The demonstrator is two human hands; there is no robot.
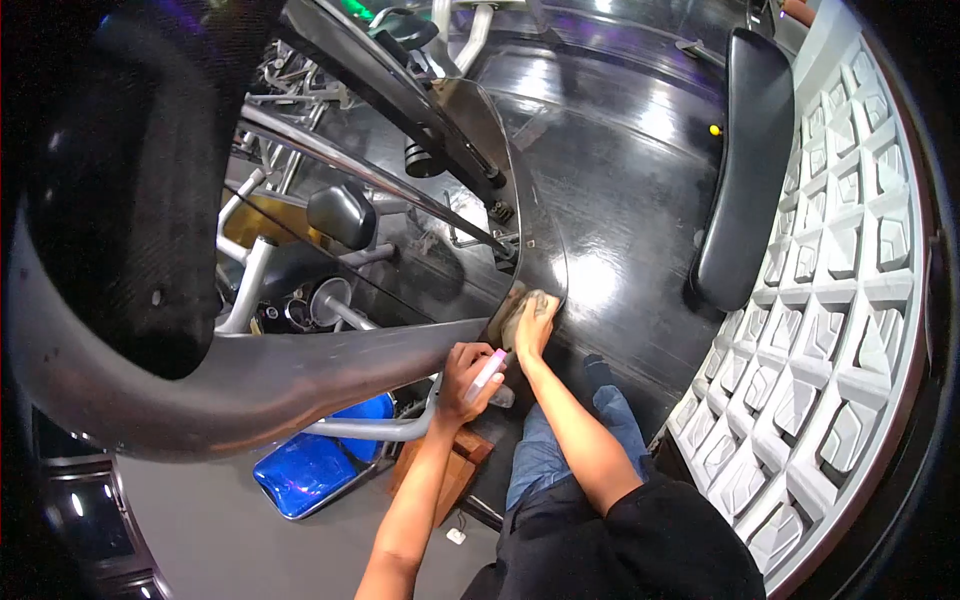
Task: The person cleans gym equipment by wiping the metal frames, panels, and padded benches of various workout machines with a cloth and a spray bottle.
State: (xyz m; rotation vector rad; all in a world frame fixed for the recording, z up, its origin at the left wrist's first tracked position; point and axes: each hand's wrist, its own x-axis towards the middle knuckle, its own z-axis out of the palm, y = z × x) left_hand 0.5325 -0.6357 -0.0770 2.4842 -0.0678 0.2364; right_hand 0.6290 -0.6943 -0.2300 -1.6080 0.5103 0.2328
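Note:
My left hand (467,382) is closed around a small clear bottle (484,377) with a pink top, held tilted beside the dark curved frame (400,352) of a gym machine. Just to its right, my right hand (535,325) presses a greyish-brown cloth (513,312) against the frame's lower corner. The fingers of that hand are bent over the cloth and partly hidden by it. Both hands are close together but apart.
A long black padded bench (745,170) stands at the right, by a white patterned wall (800,350). Metal bars and a black pad (341,216) are at the left. Below lie a blue seat (305,474) and a wooden box (455,470). A yellow ball (715,130) is near the bench.

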